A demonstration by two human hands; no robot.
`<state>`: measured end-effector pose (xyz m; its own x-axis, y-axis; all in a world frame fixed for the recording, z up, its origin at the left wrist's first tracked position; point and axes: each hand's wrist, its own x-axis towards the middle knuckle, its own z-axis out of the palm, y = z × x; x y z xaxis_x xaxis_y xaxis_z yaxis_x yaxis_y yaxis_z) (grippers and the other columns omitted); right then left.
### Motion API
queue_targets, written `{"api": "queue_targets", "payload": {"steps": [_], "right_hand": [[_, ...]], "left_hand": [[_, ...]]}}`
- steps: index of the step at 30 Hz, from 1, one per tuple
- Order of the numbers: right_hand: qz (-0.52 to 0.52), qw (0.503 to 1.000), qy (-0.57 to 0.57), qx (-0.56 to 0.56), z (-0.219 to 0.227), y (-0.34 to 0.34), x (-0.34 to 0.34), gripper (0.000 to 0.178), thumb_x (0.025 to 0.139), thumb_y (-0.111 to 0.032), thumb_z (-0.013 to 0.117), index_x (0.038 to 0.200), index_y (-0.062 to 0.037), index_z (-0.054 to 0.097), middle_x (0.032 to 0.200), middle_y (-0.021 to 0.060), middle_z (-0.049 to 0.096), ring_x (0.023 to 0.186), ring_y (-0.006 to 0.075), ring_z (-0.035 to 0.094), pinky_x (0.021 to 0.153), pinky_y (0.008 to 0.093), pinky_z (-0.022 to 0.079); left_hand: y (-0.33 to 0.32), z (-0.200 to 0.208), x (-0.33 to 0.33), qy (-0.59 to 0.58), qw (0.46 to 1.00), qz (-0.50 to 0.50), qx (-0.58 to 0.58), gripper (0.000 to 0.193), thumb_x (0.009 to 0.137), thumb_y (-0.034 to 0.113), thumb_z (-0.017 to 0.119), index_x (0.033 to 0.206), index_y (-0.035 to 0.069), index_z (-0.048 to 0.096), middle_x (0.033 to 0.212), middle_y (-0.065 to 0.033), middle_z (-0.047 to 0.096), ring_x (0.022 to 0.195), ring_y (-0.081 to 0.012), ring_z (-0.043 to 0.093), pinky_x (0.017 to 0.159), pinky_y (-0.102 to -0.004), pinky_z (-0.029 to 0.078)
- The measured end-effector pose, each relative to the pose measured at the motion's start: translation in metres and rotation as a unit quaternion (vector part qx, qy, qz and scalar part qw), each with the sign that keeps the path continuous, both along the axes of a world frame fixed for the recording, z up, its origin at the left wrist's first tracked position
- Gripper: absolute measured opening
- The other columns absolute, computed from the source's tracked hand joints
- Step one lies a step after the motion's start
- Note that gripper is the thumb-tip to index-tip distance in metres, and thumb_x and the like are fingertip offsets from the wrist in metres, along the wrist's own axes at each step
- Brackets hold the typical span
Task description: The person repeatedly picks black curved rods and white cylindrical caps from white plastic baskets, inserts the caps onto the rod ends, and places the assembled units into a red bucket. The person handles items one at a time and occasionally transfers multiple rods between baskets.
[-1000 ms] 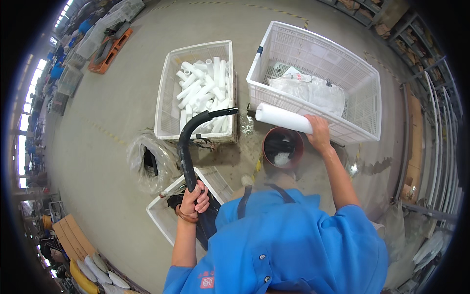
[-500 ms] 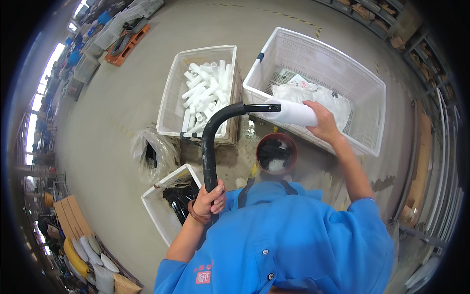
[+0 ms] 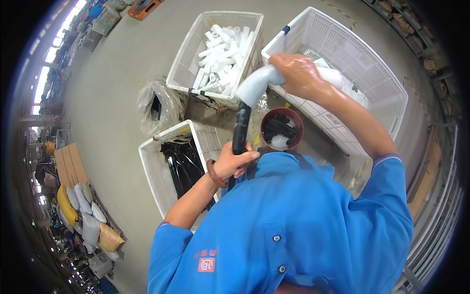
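My left hand (image 3: 234,160) is closed round the lower end of a bent black tube (image 3: 241,126), held upright in front of my chest. A white foam sleeve (image 3: 255,86) covers the tube's bend and upper part. My right hand (image 3: 299,77), wet and shiny, is wrapped round that sleeve past the bend; more white shows beyond the hand, toward the right crate. Under the fingers, the tube is hidden by the sleeve. A red-brown bucket (image 3: 299,128) holding black pieces and a whitish clump stands just below the sleeve.
A white crate (image 3: 178,68) full of short white foam tubes stands ahead. The larger white crate (image 3: 382,68) on the right contains plastic bags. Near my left arm, another crate (image 3: 149,179) holds glossy black tubes. A clear plastic bag (image 3: 169,108) sits between the left crates.
The white sleeve has slid from the tube's far tip down over its bend. My right hand moved left and ahead with it. The view has shifted, and the left hand still grips the tube.
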<state>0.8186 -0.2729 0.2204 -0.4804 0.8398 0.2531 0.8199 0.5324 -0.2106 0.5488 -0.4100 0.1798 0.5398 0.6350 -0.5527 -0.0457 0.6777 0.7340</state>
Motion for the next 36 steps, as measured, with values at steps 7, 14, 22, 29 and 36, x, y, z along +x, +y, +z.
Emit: {"api": "queue_targets", "payload": {"steps": [7,14,22,29,36], "right_hand": [[0.235,0.954,-0.135,0.125,-0.003,0.002,-0.056,0.016,0.076,-0.009,0.064,0.088,-0.0088,0.054,0.081,0.0055,0.058,0.075,0.0235,0.066,0.071,0.0365,0.052],[0.309,0.938,-0.088,0.131,0.030,-0.018,-0.067,0.020,0.074,-0.012,0.069,0.089,-0.0098,0.056,0.083,0.0052,0.059,0.083,0.0206,0.066,0.070,0.0343,0.051],[-0.027,0.989,0.000,-0.148,0.027,0.008,-0.006,0.043,0.070,-0.006,0.069,0.111,-0.0091,0.061,0.092,0.0168,0.069,0.093,0.0357,0.067,0.080,0.0463,0.051],[0.019,0.974,-0.128,-0.187,0.056,-0.012,-0.026,0.030,0.069,-0.006,0.071,0.098,-0.0049,0.061,0.084,0.0160,0.068,0.088,0.0381,0.067,0.075,0.0463,0.053],[0.100,0.983,-0.156,0.011,-0.029,-0.052,-0.006,0.033,0.074,-0.014,0.067,0.105,-0.0097,0.056,0.088,0.0023,0.057,0.080,0.0199,0.061,0.071,0.0329,0.048]], "left_hand": [[0.001,-0.006,-0.005,-0.005,0.999,-0.036,-0.029,0.021,0.086,0.004,0.071,0.090,0.007,0.050,0.052,0.0009,0.046,0.034,-0.0074,0.039,0.032,-0.0236,0.029],[0.023,-0.003,-0.034,-0.068,0.994,-0.078,-0.036,0.023,0.084,0.007,0.074,0.090,0.006,0.052,0.054,0.0022,0.048,0.037,-0.0059,0.042,0.034,-0.0229,0.029],[0.060,-0.004,-0.053,-0.102,0.983,-0.137,-0.062,0.020,0.087,0.001,0.067,0.091,0.006,0.049,0.054,0.0014,0.046,0.034,-0.0070,0.040,0.032,-0.0231,0.029],[0.074,-0.002,-0.030,-0.086,0.960,-0.234,-0.126,0.024,0.085,0.002,0.071,0.095,0.007,0.050,0.057,0.0024,0.048,0.036,-0.0057,0.041,0.034,-0.0230,0.030],[0.102,-0.039,0.016,-0.087,0.914,-0.337,-0.208,0.023,0.086,0.010,0.072,0.095,0.007,0.052,0.056,0.0031,0.048,0.037,-0.0048,0.038,0.036,-0.0223,0.028]]}}
